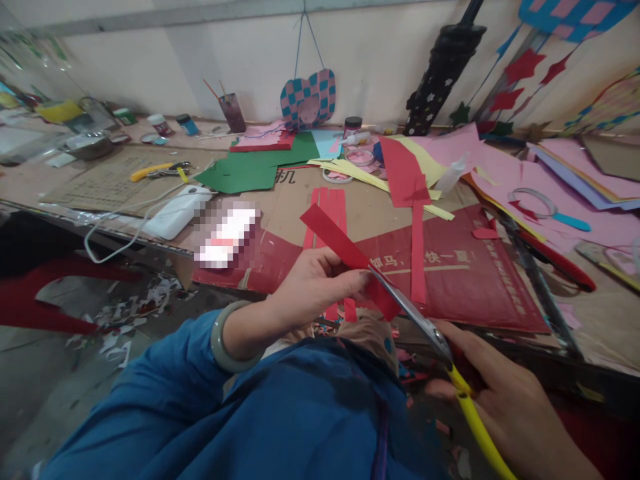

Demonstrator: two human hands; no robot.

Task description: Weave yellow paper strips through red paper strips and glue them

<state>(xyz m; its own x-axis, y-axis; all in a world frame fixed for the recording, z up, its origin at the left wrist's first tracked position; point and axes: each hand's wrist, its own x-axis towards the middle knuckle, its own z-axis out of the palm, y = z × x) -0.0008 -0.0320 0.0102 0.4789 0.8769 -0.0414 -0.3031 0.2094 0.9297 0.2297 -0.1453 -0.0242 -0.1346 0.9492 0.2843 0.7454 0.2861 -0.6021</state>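
Observation:
My left hand [315,287] pinches a narrow red paper strip [336,239] between thumb and fingers, and a pale green bangle [226,340] circles that wrist. My right hand [500,393] grips the yellow handles of steel scissors [415,317]. The blades reach the strip close to my left fingertips, and its lower end hangs past them. Part of the blades is hidden behind the paper. Several more red strips [325,220] lie on the printed red sheet [465,267] beyond my hands. My blue sleeve [165,393] fills the lower left.
A cardboard-covered table [310,200] holds green paper [250,167], pink paper [565,187], a white power bank [177,212], a blurred object [227,237], glue bottles and yellow-handled pliers [160,172]. Woven paper crafts [307,100] stand behind. Paper scraps [135,313] litter the floor at left.

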